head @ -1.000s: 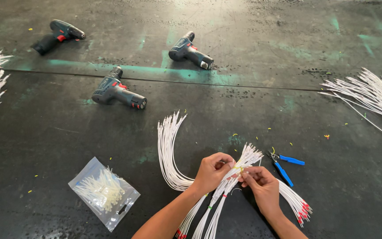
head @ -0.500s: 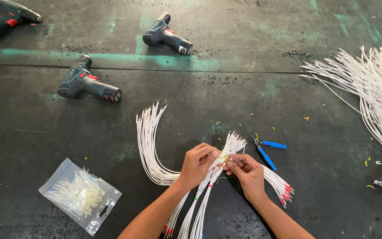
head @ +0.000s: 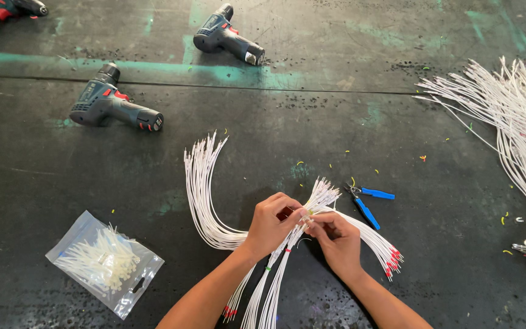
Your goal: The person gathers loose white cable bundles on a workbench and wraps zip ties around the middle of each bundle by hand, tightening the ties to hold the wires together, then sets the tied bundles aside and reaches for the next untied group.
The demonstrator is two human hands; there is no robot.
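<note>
— What has moved since a moment ago?

— The view has slid: the drills and the bag now sit further left and up, and my hands have stayed on the same bundle, a little lower in view.

— Where is that bundle?

— The bundle of white wires (head: 281,256) lies on the dark bench (head: 44,183) right in front of me, its red-tipped ends pointing toward me. My left hand (head: 270,225) is closed around its upper part, fingers curled over the wires. My right hand (head: 336,239) pinches the same bundle just beside the left, thumb and fingertips narrow on it; the two hands touch.

— And around it?

— A second fan of white wires (head: 201,183) curves away to the left of my hands, and another red-tipped strand set (head: 380,247) runs out to the right. Blue-handled pliers (head: 366,201) lie just beyond my right hand. A clear bag of white cable ties (head: 105,263) sits to the left. Further off are two drills (head: 115,108) (head: 227,36), and a big heap of white wires (head: 518,122) at the right edge.
</note>
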